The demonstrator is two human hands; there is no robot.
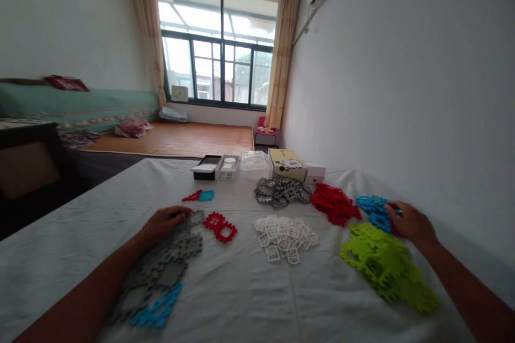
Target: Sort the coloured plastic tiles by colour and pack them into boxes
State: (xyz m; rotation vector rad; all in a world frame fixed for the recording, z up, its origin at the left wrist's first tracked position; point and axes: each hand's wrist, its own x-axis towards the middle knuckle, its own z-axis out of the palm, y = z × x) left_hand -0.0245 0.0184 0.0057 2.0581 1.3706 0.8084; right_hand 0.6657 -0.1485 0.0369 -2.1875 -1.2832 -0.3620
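Closest to the camera, at the lower left of the counter (237, 295), lies a blue toothed piece (161, 308), touching some grey toothed pieces (167, 249). On the right side is the lime-green pile (376, 257). The left hand (167, 221) is at the far end of the grey pieces, with its fingers curled; whether they pinch the edge or only rest there, I cannot tell. Just beside it are two red pieces (219, 225), joined together, and then the white pile (284, 236) of small lattice panels.

The right hand (412, 221) is at the blue pile (372, 208), its fingers bent down; whether it pinches a piece is not clear. In my judgement, the step in hand is choosing a piece from this pile, and the next move calls for freeing a single piece without dragging its neighbours.

Farther are the red pile (333, 203), the dark grey pile (281, 193) and a red-and-blue pair (203, 195). Behind them stand a clear container (254, 165) and a yellow box (287, 163). Beyond the counter are a bed (181, 139) and a window (221, 43).
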